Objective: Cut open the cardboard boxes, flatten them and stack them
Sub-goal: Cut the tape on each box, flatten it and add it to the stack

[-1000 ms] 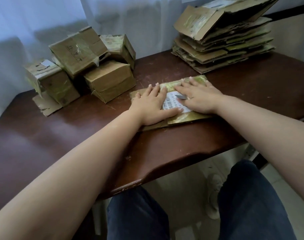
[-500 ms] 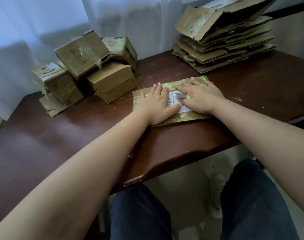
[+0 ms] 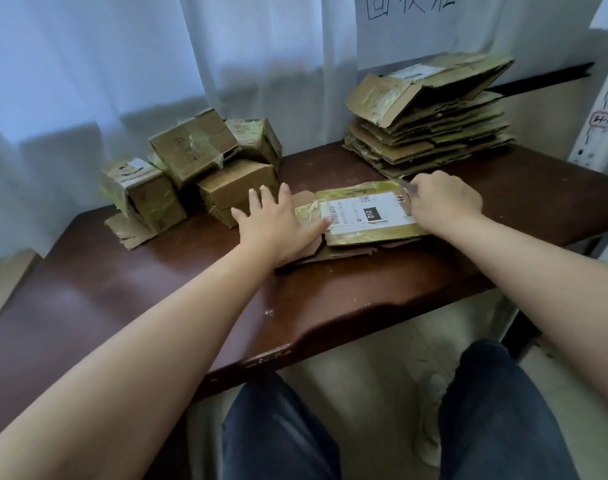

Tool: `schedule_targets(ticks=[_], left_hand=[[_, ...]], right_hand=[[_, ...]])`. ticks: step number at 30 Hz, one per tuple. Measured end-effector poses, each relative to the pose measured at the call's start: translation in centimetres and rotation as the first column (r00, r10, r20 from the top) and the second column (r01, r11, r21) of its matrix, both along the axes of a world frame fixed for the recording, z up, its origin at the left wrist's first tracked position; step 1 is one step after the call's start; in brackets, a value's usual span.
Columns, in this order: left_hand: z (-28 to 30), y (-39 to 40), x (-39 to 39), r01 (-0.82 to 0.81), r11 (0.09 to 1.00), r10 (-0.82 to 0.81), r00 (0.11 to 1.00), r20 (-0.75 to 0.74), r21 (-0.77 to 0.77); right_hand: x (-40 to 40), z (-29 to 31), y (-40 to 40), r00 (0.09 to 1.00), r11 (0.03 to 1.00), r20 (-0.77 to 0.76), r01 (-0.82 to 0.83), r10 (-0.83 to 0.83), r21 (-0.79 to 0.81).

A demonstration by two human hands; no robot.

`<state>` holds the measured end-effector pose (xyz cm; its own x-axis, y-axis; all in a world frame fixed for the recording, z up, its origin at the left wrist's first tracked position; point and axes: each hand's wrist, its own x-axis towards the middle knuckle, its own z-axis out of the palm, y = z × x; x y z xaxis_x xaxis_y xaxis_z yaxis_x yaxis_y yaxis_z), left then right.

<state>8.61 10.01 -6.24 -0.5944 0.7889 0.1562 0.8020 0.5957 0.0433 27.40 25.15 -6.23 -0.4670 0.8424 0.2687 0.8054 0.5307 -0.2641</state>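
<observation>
A flattened cardboard box point(image 3: 366, 235) with a white shipping label lies on the dark wooden table point(image 3: 140, 292) in front of me. My left hand point(image 3: 275, 223) rests flat on its left end, fingers spread and straight. My right hand point(image 3: 444, 202) has its fingers curled round the box's right edge. A thin grey sliver, possibly a blade point(image 3: 404, 184), pokes out beside the knuckles. A tall stack of flattened boxes point(image 3: 430, 133) sits at the back right. Several taped, unopened boxes point(image 3: 191, 150) are heaped at the back left.
A torn cardboard scrap point(image 3: 131, 232) lies in front of the heap. White curtains hang behind the table, with a paper sign on the wall above the stack. The table's front edge runs just above my knees.
Both hands were pressing flat on the middle of the box. They have slid apart to its ends, uncovering the label, and the right hand has curled at the right edge. The camera tilted up.
</observation>
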Motion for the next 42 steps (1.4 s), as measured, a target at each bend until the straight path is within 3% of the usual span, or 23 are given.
schedule_targets(ticks=[5, 9, 12, 15, 19, 24, 32, 38, 42], left_hand=[[-1.5, -1.1, 0.8, -0.051, 0.995, 0.070, 0.972, 0.225, -0.089], [-2.6, -1.1, 1.4, -0.009, 1.000, 0.007, 0.956, 0.293, 0.005], [-2.8, -1.5, 1.6, 0.018, 0.986, -0.073, 0.939, 0.336, 0.166], [-2.5, -1.7, 1.4, 0.029, 0.944, -0.144, 0.933, 0.331, 0.328], [-0.6, -1.2, 0.4, 0.080, 0.871, -0.181, 0.970, 0.164, 0.485], [3.6, 1.7, -0.7, 0.118, 0.853, -0.184, 0.979, 0.083, 0.508], [10.0, 10.4, 0.0, 0.180, 0.817, -0.242, 0.969, 0.043, 0.547], [12.8, 20.1, 1.4, 0.128, 0.736, -0.345, 0.916, 0.205, 0.664], [14.2, 26.1, 2.5, 0.080, 0.702, -0.385, 0.878, 0.282, 0.708]], right_hand=[[-0.7, -1.2, -1.3, 0.993, 0.972, 0.112, 0.056, -0.031, -0.228], [-0.4, -1.7, -1.7, 0.997, 0.966, 0.066, 0.044, -0.028, -0.256], [0.2, -1.8, -2.0, 1.000, 0.967, -0.006, 0.021, -0.023, -0.256], [0.3, -1.7, -2.4, 0.992, 0.975, -0.126, 0.003, -0.032, -0.222], [-0.3, -0.2, -2.5, 0.965, 0.996, -0.261, -0.008, -0.015, -0.089], [-1.4, 3.3, -0.5, 0.923, 0.998, -0.385, 0.030, -0.006, 0.058], [-0.5, 9.9, 7.9, 0.890, 0.979, -0.454, 0.133, -0.049, 0.156], [-0.1, 14.4, 16.7, 0.927, 0.954, -0.352, 0.211, -0.126, 0.214], [-1.0, 16.0, 22.6, 0.945, 0.959, -0.274, 0.228, -0.176, 0.171]])
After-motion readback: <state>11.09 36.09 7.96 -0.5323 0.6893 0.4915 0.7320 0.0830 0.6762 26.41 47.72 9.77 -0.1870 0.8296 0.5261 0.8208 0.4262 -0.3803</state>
